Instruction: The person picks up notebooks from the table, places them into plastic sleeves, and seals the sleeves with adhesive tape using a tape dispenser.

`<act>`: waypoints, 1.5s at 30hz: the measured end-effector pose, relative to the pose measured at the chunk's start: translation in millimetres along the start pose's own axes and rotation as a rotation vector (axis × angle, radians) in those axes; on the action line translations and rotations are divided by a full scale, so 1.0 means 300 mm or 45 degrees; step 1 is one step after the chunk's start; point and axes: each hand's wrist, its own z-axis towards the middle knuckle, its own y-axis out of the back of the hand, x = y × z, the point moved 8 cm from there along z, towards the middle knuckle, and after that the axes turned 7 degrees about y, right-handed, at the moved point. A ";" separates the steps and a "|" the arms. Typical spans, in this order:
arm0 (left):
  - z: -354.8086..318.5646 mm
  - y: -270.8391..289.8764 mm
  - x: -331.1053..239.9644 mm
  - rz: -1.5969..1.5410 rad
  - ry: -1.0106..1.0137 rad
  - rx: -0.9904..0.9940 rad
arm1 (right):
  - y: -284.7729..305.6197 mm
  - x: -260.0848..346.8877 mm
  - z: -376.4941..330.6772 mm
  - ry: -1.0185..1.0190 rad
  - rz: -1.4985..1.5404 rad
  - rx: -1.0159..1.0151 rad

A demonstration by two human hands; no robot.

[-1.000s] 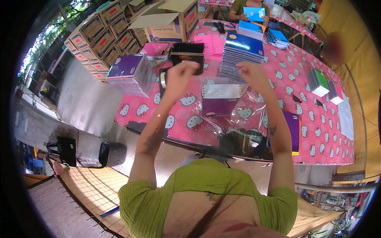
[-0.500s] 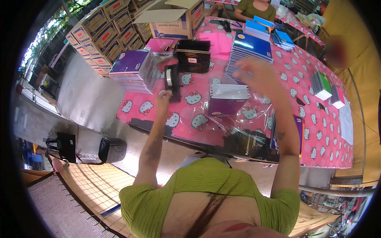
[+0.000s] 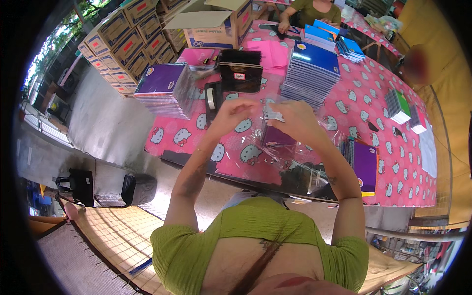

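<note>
Both hands, left hand (image 3: 230, 113) and right hand (image 3: 295, 118), pinching clear plastic bag (image 3: 273, 114) above pink table (image 3: 359, 103).

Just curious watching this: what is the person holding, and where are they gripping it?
Both hands, left hand and right hand, pinch the top edge of a clear plastic bag; exact fingertip contact is blurred.

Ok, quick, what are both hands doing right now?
Left hand: closed, pinching the clear plastic bag.
Right hand: closed on the same bag, held above the pink patterned table.
</note>
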 end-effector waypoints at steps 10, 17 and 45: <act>0.184 -0.065 -0.164 0.387 -0.198 0.339 | 0.059 -0.146 -0.059 0.111 0.013 0.312; 0.232 -0.173 -0.088 0.554 -0.239 0.198 | 0.273 -0.370 -0.055 -0.347 0.252 -0.255; 0.247 -0.327 0.001 1.099 -0.549 -0.012 | -0.181 -0.291 -0.292 0.102 0.189 -0.094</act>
